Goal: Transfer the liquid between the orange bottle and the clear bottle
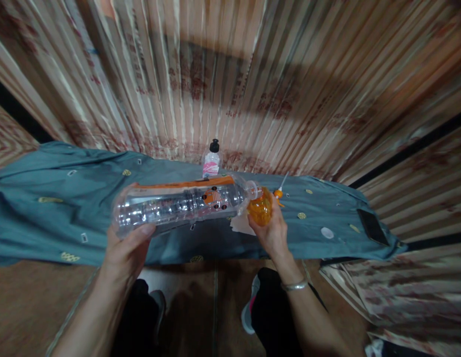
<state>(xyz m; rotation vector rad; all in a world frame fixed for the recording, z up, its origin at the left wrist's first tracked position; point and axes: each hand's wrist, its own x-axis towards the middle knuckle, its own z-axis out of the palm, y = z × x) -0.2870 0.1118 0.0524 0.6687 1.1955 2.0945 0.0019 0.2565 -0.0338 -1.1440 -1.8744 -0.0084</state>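
A large clear plastic bottle [181,201] with an orange-edged label lies nearly level in the air, its neck pointing right. My left hand [128,245] is wrapped around its base end. My right hand [272,225] is closed around a small orange translucent bottle [260,208]. The mouth of the large bottle meets the top of the orange one; whether liquid passes between them I cannot make out. Just beyond my right hand, an orange spray head [278,194] with a thin pale tube lies on the cloth.
A teal patterned cloth [85,213] covers the long narrow table. Behind the bottles stands a clear bottle with a black cap [212,161]. A dark phone [372,227] lies at the right end. Pleated curtains [230,89] close off the back and sides.
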